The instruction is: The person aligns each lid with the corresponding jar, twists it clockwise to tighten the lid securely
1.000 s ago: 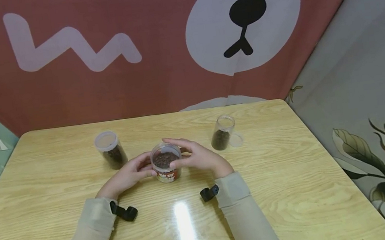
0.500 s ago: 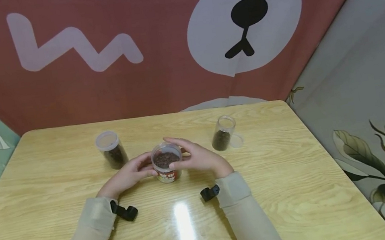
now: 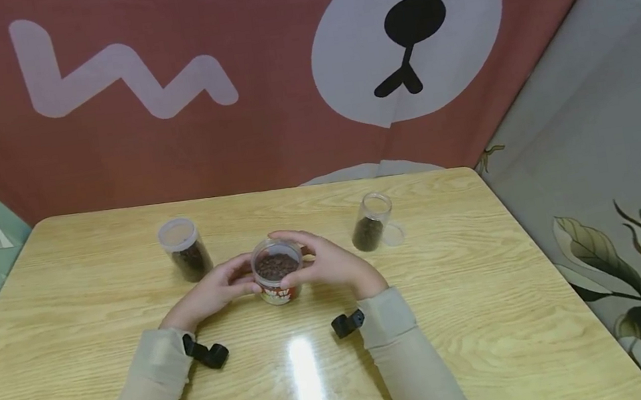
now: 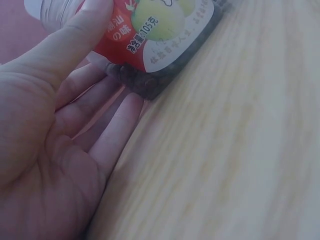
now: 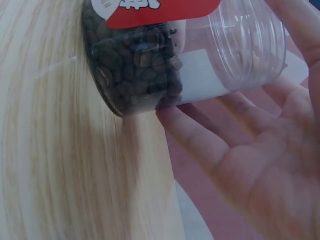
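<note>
A clear, lidless jar (image 3: 275, 294) with a red label stands upright on the table in front of me, partly filled with dark brown coffee beans (image 5: 132, 70). From its left side my left hand (image 3: 210, 297) holds it, thumb at the front near the label (image 4: 165, 30) and the other fingers behind. My right hand (image 3: 338, 264) grips the opposite side, with the thumb at the front near the rim and the index finger reaching round the back of the rim. In both wrist views the lower fingers touch or lie close to the jar's wall.
Back left on the wooden table (image 3: 105, 363) stands a taller lidded jar (image 3: 186, 251) with dark contents. At the back right is an uncapped clear jar (image 3: 369, 229), partly filled with something dark, and a clear round lid (image 3: 394, 235) lies beside it. A patterned cloth (image 3: 275, 131) hangs behind.
</note>
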{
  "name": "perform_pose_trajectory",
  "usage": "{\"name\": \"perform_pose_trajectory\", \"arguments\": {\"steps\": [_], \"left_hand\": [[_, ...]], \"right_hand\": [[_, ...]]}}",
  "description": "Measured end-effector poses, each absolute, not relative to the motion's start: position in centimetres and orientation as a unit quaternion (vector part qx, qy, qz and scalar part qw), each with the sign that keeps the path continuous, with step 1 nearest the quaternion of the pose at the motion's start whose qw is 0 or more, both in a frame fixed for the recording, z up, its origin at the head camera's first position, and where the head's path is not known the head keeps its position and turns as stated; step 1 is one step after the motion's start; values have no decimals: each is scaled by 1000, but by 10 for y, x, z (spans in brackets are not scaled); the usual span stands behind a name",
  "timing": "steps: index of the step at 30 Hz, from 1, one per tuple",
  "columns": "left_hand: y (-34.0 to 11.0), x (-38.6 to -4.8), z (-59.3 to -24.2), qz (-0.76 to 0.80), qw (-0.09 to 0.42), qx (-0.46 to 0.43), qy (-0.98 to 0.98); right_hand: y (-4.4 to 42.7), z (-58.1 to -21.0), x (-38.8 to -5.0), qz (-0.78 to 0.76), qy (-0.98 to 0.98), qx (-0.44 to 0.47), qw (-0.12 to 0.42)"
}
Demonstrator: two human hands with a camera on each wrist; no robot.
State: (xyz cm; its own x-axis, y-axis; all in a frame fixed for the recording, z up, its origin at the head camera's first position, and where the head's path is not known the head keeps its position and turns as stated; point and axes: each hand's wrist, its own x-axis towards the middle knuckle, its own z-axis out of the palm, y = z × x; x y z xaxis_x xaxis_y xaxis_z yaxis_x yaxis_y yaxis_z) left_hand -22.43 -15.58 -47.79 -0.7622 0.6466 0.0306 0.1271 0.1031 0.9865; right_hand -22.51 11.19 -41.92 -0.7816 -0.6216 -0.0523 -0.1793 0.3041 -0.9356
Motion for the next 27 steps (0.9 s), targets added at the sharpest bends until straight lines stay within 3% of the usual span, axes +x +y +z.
{"name": "perform_pose_trajectory", "arguments": {"steps": [8,27], "left_hand": [[-156,-224,-477,614,211,268,712],[-155,-225,-478,606,201,275,719]], "right_hand": [[110,-419,-228,-527,781,-254,219],[104,-416,-223,-501,817,-224,175]]}}
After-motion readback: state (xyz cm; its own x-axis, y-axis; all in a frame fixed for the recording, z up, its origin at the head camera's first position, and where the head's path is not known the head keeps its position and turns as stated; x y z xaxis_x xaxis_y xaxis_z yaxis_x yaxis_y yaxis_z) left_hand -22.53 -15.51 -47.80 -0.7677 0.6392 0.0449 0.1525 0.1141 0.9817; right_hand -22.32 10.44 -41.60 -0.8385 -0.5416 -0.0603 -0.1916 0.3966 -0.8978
